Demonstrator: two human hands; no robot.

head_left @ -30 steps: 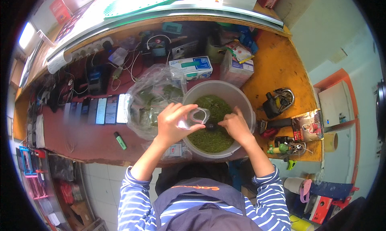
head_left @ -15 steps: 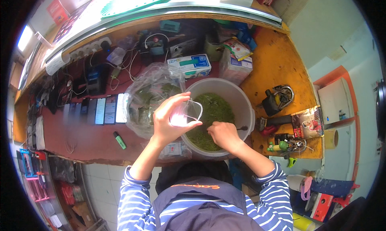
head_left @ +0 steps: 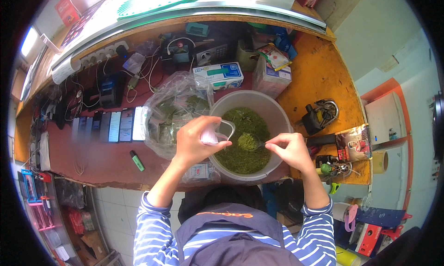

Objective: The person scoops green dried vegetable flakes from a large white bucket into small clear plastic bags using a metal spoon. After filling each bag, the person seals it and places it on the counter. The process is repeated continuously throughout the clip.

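My left hand point(head_left: 192, 140) pinches a small clear plastic pouch point(head_left: 210, 135), its mouth spread between thumb and fingers and facing right. Thumb and fingers of my right hand point(head_left: 296, 151) close on the handle of a spoon point(head_left: 261, 145). A heap of green shredded leaf point(head_left: 247, 141) rides on the spoon's bowl, just right of the pouch and apart from it. Both hands are over a round white tub point(head_left: 281, 122), which holds more of the same dry-looking green shreds point(head_left: 236, 162). Against the tub's left side stands a large clear plastic bag point(head_left: 156, 148) with packed green inside.
Behind the tub are a glove-type box point(head_left: 219, 76) and a carton point(head_left: 272, 79) with a packet on top. Several phones point(head_left: 125, 125) and a green marker point(head_left: 137, 161) lie at left. A black punch-like tool point(head_left: 319, 115) and a brown pouch point(head_left: 354, 143) sit at right.
My right hand has come up from the green shreds and shifted right, lifting the loaded spoon. My left hand stays nearly in place, still holding the pouch spread.
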